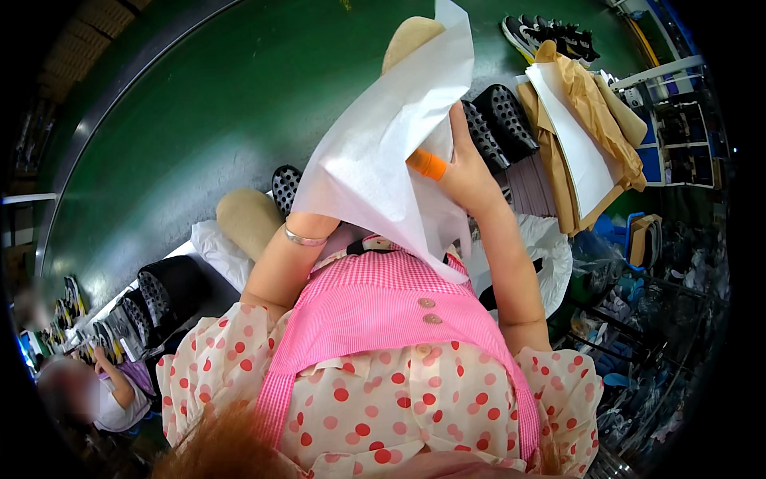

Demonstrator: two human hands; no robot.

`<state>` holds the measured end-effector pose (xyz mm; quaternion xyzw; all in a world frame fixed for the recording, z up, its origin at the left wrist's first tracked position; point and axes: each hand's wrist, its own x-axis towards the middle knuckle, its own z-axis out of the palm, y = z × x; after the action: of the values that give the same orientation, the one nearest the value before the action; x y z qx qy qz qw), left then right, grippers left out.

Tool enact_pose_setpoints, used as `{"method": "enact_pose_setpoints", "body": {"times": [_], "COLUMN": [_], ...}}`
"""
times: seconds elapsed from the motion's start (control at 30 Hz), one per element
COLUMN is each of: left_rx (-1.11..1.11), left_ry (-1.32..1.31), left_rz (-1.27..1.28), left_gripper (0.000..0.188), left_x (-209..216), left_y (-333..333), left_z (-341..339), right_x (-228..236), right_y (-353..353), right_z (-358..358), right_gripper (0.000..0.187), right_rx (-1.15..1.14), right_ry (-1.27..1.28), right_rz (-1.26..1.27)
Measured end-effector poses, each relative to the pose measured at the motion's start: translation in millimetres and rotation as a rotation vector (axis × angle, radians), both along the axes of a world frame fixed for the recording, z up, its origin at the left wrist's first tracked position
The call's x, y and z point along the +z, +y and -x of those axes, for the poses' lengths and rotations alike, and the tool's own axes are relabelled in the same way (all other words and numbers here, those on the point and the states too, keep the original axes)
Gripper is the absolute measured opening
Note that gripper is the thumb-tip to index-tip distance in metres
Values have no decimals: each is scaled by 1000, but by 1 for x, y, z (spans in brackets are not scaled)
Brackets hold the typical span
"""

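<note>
A thin white sheet of paper (375,152) is held up in front of me, creased and partly see-through. My right hand (471,176) grips it at its right side; an orange cover wraps the thumb, which lies against the sheet. My left hand (321,222) reaches up behind the paper, so its fingers are hidden; a bracelet circles the wrist. Past the sheet's upper edge shows the rounded end of a beige, sole-shaped piece (411,38). A similar beige piece (247,219) lies beside my left forearm, on white paper.
Black items with dotted surfaces (511,120) stand right of the sheet, beside brown paper (626,152) with white sheets. Sneakers (550,38) sit on the green table (199,136) at the far right. Shelving and plastic bags fill the right side. Another person (120,395) is at lower left.
</note>
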<state>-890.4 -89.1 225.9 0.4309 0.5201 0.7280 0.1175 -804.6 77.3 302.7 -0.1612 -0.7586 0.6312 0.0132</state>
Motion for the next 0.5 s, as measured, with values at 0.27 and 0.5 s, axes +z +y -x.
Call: {"method": "enact_pose_setpoints", "body": {"times": [0.27, 0.5], "left_rx": [60, 285], "left_ry": [-68, -221], "left_rz": [171, 324], "left_gripper": [36, 30], "left_x": [11, 59], "left_y": [15, 38], "left_z": [21, 67], "right_x": [-12, -29], "right_y": [9, 16], "right_z": [0, 0], "right_gripper": [114, 115], "right_rx": [59, -126], "right_ry": [97, 123], "right_rz": [177, -570]}}
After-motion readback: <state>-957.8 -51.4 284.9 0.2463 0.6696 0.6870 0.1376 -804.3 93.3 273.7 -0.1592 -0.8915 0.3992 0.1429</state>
